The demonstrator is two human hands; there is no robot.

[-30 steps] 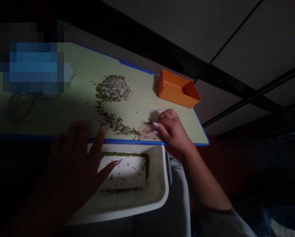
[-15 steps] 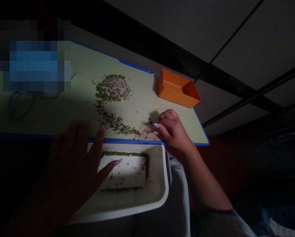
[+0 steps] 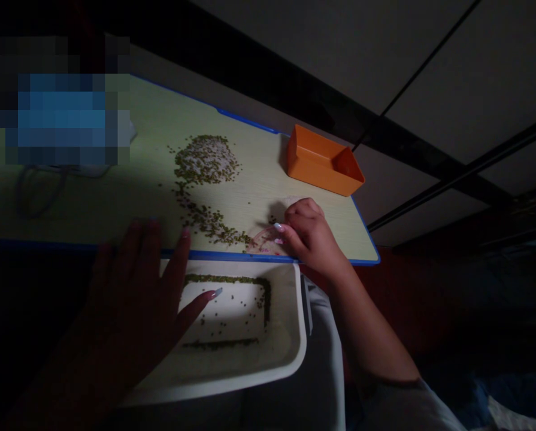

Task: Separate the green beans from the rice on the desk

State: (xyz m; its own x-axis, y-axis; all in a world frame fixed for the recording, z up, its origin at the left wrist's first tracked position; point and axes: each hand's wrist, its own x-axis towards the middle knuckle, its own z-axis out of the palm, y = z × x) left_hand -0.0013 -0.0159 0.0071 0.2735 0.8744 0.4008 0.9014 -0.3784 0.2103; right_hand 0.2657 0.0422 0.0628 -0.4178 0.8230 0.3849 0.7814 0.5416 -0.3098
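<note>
My left hand is spread, palm down, over the near table edge and the left part of a white plastic tub. Its thumb reaches above the tub, where small green beans line the bottom edges. My right hand is closed on a translucent, pink-marked piece of plastic lying against the tabletop; its exact kind is unclear. Just left of the plastic, a trail of green beans runs back towards a pile of green beans mixed with pale grains. A few beans lie by my right fingers.
An orange open box stands at the far right of the pale, blue-edged table. At the left lies a whitish object with a dark cord loop, partly covered by blurred blocks. Cabinet panels rise behind the table.
My right hand has slid slightly left with the plastic, whose edge now meets the near end of the bean trail. My left hand stays in place.
</note>
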